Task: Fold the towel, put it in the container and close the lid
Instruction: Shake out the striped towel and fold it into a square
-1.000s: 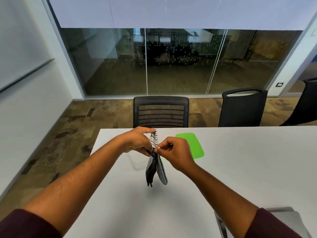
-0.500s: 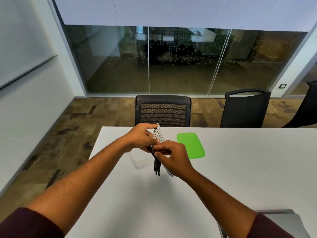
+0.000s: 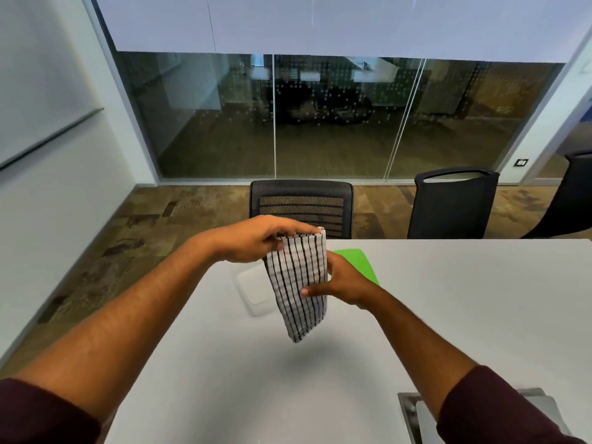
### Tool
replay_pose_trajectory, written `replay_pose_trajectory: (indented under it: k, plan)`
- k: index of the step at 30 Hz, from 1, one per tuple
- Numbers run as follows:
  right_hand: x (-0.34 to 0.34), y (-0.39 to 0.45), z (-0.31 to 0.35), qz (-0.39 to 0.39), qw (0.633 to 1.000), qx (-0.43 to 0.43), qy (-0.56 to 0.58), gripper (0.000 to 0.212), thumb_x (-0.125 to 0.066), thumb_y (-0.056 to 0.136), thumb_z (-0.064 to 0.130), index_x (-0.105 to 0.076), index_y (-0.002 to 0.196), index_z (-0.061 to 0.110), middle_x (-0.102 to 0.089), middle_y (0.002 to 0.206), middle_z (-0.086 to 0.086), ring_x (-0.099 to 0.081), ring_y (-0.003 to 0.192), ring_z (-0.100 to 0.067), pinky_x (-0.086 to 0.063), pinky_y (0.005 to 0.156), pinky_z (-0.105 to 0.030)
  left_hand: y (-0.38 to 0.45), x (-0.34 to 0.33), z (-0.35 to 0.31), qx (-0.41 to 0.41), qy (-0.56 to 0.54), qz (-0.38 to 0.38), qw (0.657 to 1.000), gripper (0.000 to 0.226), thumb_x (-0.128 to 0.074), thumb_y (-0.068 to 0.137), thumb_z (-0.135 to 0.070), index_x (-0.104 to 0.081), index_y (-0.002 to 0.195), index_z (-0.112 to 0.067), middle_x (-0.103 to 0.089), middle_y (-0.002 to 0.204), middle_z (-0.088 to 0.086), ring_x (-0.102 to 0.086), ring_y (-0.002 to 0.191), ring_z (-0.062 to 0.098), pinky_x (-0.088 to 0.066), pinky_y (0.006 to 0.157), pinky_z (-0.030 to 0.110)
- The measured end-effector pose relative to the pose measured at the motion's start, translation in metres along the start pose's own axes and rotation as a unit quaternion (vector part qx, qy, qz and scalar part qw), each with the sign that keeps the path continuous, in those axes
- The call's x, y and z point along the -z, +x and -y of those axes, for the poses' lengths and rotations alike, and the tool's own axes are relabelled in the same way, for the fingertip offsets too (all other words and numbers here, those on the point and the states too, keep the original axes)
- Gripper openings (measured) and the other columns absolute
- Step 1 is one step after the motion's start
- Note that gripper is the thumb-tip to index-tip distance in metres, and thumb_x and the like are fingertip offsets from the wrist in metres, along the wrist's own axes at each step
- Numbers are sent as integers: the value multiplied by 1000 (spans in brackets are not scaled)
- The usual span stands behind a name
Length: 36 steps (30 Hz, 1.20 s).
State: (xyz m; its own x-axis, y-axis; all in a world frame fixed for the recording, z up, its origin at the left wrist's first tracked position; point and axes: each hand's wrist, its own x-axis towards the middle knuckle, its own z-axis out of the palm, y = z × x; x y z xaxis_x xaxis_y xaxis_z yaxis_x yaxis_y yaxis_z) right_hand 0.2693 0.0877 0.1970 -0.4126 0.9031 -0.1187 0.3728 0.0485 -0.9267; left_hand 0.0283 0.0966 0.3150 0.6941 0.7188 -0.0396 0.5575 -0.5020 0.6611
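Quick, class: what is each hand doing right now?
Left hand: closed, gripping the towel at its top.
Right hand: closed on the towel's side.

towel held above table, container behind-left of it, lid right of container
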Motion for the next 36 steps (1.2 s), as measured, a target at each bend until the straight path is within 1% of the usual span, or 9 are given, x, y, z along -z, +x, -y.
replay_pose_trajectory:
  k: [6,11,16,18,20,22,25,31,36]
  plan:
    - [0,-14,-45,37,994,-61,81,45,-86,78,25,-72,119,11,-77,119,-5,-72,113,-22,-55,103,-46,-11,7,15,68,-172,-45,982,66,-45,100,2,-51,137,-53,-63,126,-23,-64,119,2,-61,79,23]
    - [0,-31,-59,17,974,-94,203,22,-79,85,30,-78,103,16,-77,90,1,-69,76,-10,-56,66,-24,-27,1,48,160,-306,-78,935,63,-43,101,5,-55,138,-44,-68,128,-2,-70,116,18,-63,83,43]
    - [-11,-32,-62,-105,876,-89,462,45,-65,94,25,-64,133,4,-67,134,-20,-66,121,-32,-50,108,-50,-38,-17,74,203,-452,-111,861,56,-44,99,10,-58,135,-30,-70,128,6,-71,114,28,-61,86,51]
    - [-19,-31,-60,-119,820,-105,549,44,-63,94,31,-67,131,8,-69,133,-17,-69,118,-33,-50,107,-55,-38,-30,79,222,-496,-149,826,54,-47,95,12,-53,136,-22,-71,125,13,-71,112,31,-59,88,54]
    - [-26,-30,-59,-128,794,-130,580,41,-61,96,29,-65,131,8,-72,128,-16,-73,109,-31,-61,91,-51,-36,-45,83,261,-517,-205,789,57,-45,89,15,-47,139,-12,-68,126,19,-68,108,32,-56,92,52]
    - [-33,-28,-58,-149,816,-152,537,36,-56,101,23,-62,133,8,-72,127,-16,-73,106,-31,-63,84,-48,-38,-58,87,284,-543,-206,762,53,-44,81,11,-55,132,0,-67,122,23,-66,103,33,-56,89,46]
    - [-37,-23,-57,-186,873,-178,413,31,-50,105,28,-64,131,16,-75,123,-10,-71,107,-30,-59,88,-49,-47,-74,93,310,-606,-160,715,36,-55,83,-11,-68,115,-4,-76,109,18,-75,91,30,-62,74,39]
    - [-50,-13,-57,-296,928,-161,161,43,-50,101,52,-73,109,15,-78,105,-1,-72,102,-22,-57,95,-41,-31,-115,90,349,-344,-246,836,43,-36,105,-47,-61,125,-18,-69,123,7,-65,110,26,-51,94,38]
    - [-49,-10,-63,-399,906,-117,-77,47,-42,104,48,-65,93,9,-73,94,-11,-67,93,-35,-52,80,-39,-27,-129,93,322,-112,-411,845,46,-33,105,-45,-64,111,-11,-71,107,10,-66,97,28,-52,85,37]
